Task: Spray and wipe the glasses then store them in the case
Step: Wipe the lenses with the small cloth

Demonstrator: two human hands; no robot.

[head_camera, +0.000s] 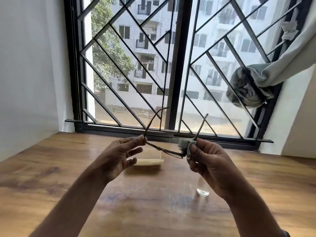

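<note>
I hold thin dark-framed glasses [165, 150] in the air over the wooden table [51, 168], their temples opened toward the window. My left hand [119, 156] pinches the left hinge end between thumb and forefinger; the other fingers are spread. My right hand [206, 161] pinches a small grey cloth [185, 144] around the right lens end of the frame. A pale cream glasses case [150, 160] lies on the table beneath the glasses, partly hidden by my left hand. A small clear spray bottle [202, 189] stands on the table under my right hand, mostly hidden.
A barred black-framed window [174, 65] runs along the table's far edge. A grey curtain [253, 86] is knotted at the right. White walls close both sides.
</note>
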